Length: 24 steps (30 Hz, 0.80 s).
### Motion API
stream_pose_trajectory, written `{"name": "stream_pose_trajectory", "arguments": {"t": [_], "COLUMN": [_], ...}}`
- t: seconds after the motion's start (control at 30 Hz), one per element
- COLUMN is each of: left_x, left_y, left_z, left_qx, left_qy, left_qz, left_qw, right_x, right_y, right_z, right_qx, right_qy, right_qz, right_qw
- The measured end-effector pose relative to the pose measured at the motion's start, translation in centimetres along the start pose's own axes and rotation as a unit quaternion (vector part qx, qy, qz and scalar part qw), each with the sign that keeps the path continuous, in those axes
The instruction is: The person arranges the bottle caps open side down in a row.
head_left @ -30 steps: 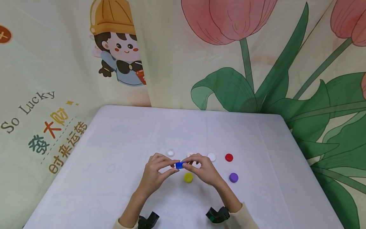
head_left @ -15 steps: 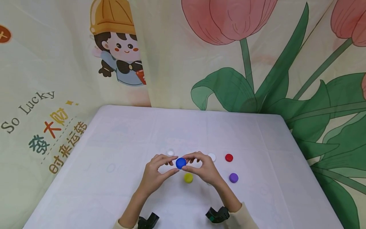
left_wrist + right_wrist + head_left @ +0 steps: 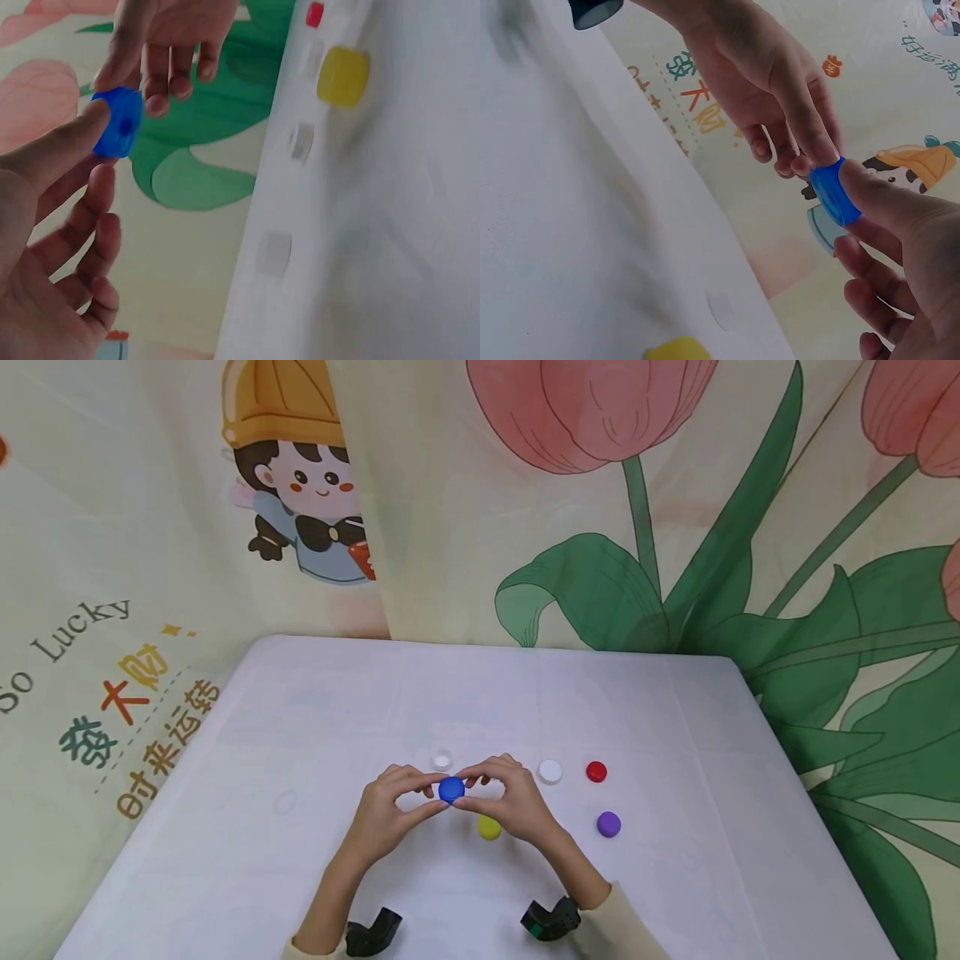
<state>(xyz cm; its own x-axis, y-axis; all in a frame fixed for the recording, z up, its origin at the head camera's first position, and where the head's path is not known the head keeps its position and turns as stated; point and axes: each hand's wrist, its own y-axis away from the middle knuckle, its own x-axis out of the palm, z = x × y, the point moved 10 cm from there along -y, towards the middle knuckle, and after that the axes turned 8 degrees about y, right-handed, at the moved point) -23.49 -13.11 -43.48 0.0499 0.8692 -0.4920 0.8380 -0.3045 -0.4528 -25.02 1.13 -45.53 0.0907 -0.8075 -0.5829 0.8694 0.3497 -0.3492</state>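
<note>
In the head view a small blue round cap (image 3: 451, 790) is held up over the table between both hands, its flat round face toward the head camera. My left hand (image 3: 384, 814) pinches its left edge between thumb and fingertips. On the opposite edge, thumb and forefinger of my right hand (image 3: 512, 795) pinch it too. The left wrist view shows the blue cap (image 3: 118, 124) from the side, well off the tabletop. Partly behind my right hand lies a yellow round piece (image 3: 489, 829).
On the white-covered table (image 3: 337, 710) a clear or white round cap (image 3: 442, 760) lies beyond my left hand. To the right are a white cap (image 3: 550, 772), a red one (image 3: 596, 772) and a purple one (image 3: 609, 824). A printed curtain (image 3: 435, 527) hangs behind the table.
The blue cap, seen edge-on at first, has been turned so its round face shows. Both hands keep their pinch; the whole head view has shifted slightly, with hands and cap a bit further left.
</note>
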Motion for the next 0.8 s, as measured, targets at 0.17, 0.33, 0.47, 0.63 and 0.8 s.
{"name": "stream_pose_trajectory", "arguments": {"t": [0.17, 0.33, 0.47, 0.63, 0.8], "left_x": [-0.2, 0.3, 1.3, 2.2, 2.8], "left_y": [0.2, 0.5, 0.8, 1.1, 1.4], "left_z": [1.8, 3.8, 5.2, 6.0, 6.4], "left_qx": [-0.041, -0.1, -0.128, -0.133, -0.133], "left_qy": [-0.043, -0.08, -0.105, -0.133, -0.152], "left_qz": [0.058, 0.12, 0.15, 0.161, 0.168], "left_qw": [0.9965, 0.9845, 0.9747, 0.9688, 0.9648], "right_x": [1.9, 4.1, 5.5, 6.6, 7.4], "right_y": [-0.4, -0.6, -0.5, -0.3, 0.1], "right_z": [0.3, 0.2, -0.5, -1.4, -1.9], "right_qx": [-0.02, -0.033, -0.032, -0.02, -0.009], "right_qy": [0.084, 0.175, 0.229, 0.255, 0.268], "right_qz": [0.009, 0.03, 0.044, 0.067, 0.085], "right_qw": [0.9962, 0.9836, 0.972, 0.9646, 0.9595]}}
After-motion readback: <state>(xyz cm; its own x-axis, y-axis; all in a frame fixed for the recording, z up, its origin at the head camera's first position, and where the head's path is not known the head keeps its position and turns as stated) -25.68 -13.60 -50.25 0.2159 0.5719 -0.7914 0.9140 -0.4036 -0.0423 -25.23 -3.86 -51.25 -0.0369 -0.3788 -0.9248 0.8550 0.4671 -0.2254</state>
